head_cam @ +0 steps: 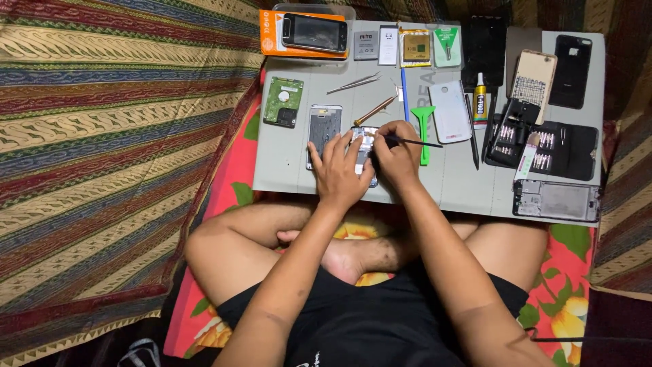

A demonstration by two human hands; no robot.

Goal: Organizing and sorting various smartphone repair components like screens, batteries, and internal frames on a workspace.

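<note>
Item one: opened phone (365, 146), lying flat near the front edge of the grey table (285, 170), mostly covered by both hands. I judge it light, stiff and fragile, with its exposed board easily scratched; I would take hold by the long side edges, never the open face.

Left hand (337, 171): fingers spread and pressed down on the phone's left side, pinning it rather than gripping.

Right hand (399, 158): fingers pinched shut on a thin black tool (414, 142), its shaft pointing right; I cannot tell where the working tip touches the phone.

Just left of the hands: a second phone frame (324, 129), silver-edged. Further left: a green circuit board drive (283, 102).

Behind the hands: metal tweezers (354, 83), a copper-coloured brush (375, 110), a blue stick (404, 94), a green plastic pry tool (423, 126).

Right: white back cover (450, 112), glue tube (480, 102), open black screwdriver bit case (543, 146), a bare phone chassis (557, 201) at the front right corner.

Far edge: orange box (275, 37) with a phone on top, and small batteries (367, 45).
</note>
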